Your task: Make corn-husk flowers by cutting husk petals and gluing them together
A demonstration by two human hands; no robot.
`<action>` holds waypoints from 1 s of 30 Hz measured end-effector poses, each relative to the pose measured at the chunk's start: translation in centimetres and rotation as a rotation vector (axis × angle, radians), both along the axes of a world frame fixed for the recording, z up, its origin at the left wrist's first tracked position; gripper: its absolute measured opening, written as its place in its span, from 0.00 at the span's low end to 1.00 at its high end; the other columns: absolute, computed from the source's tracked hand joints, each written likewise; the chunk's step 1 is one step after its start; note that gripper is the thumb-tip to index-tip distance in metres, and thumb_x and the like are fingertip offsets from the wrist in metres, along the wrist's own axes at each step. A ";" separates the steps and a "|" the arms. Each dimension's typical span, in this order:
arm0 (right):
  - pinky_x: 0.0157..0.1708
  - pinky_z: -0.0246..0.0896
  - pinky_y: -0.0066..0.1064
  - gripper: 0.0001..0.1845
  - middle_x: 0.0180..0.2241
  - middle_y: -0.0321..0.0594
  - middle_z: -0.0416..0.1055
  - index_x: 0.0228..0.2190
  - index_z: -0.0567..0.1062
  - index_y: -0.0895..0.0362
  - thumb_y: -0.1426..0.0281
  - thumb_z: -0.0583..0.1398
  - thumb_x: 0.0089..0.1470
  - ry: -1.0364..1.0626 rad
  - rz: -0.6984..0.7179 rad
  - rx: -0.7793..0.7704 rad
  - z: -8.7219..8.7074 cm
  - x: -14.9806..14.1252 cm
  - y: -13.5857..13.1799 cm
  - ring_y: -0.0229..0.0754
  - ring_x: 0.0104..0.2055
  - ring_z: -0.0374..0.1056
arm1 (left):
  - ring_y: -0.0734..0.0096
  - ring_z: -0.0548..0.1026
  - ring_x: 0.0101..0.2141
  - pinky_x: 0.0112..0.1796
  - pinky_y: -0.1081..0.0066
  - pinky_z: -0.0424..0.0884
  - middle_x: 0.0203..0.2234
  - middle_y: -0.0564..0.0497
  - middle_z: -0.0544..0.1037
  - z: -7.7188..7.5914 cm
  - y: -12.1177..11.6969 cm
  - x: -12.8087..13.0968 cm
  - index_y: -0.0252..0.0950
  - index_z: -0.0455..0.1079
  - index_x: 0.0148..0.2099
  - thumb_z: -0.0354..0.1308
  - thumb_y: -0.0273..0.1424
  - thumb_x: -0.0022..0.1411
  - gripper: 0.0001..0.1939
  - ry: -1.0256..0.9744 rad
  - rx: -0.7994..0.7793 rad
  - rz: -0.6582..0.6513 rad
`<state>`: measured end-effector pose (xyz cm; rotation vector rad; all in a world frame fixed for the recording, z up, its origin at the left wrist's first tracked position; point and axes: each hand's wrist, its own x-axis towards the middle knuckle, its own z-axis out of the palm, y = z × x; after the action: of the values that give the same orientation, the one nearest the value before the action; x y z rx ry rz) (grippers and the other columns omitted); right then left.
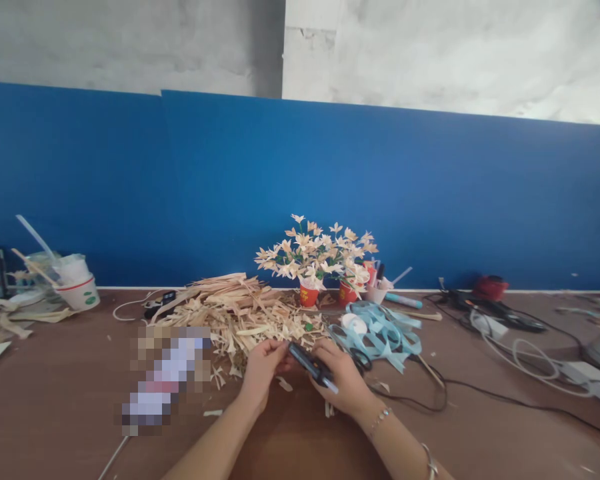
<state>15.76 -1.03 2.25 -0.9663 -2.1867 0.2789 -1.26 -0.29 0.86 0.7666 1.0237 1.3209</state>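
Observation:
In the head view my right hand (341, 373) is closed around a black glue gun (307, 363). A pale translucent stick end pokes from the gun's near end, and its far end points toward my left hand (266, 363). That left hand is closed in a pinch; whatever lies between its fingers is too small or hidden to name. A heap of dry corn husk strips (260, 310) lies just beyond both hands. Black looped handles, perhaps of scissors (364, 360), show beside the right hand, next to a tangle of light blue ribbon (387, 333).
Husk flowers (320, 250) stand in red cups (309, 294) at the back. A pixelated device (165, 380) with a cable lies left. A white tub (83, 293) stands farther left. Black and white cables (525, 353) run across the right side. A blue partition (220, 180) borders the table.

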 end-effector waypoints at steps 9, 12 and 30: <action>0.32 0.60 0.29 0.10 0.30 0.39 0.63 0.25 0.64 0.56 0.81 0.55 0.39 -0.021 -0.002 -0.022 0.0 0.0 0.0 0.41 0.33 0.64 | 0.74 0.73 0.20 0.23 0.77 0.67 0.17 0.53 0.76 -0.3 0.1 -0.1 0.31 0.68 0.25 0.67 0.40 0.38 0.18 -0.002 -0.010 -0.010; 0.32 0.60 0.29 0.11 0.30 0.39 0.63 0.26 0.64 0.56 0.81 0.55 0.39 -0.033 -0.002 -0.030 0.0 0.0 0.0 0.41 0.33 0.63 | 0.74 0.73 0.20 0.23 0.77 0.67 0.17 0.52 0.76 -0.5 0.2 -0.1 0.31 0.68 0.25 0.67 0.40 0.37 0.18 -0.004 -0.013 -0.015; 0.32 0.60 0.28 0.10 0.30 0.39 0.65 0.26 0.66 0.55 0.81 0.56 0.39 -0.018 -0.011 0.022 0.0 0.1 0.1 0.41 0.33 0.64 | 0.73 0.74 0.21 0.24 0.75 0.68 0.19 0.51 0.76 -0.3 0.1 -0.1 0.31 0.68 0.25 0.67 0.41 0.37 0.19 0.012 0.006 -0.016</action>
<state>15.83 -0.93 2.27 -0.9721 -2.1951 0.2408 -1.39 -0.22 0.52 0.7869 1.0210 1.3074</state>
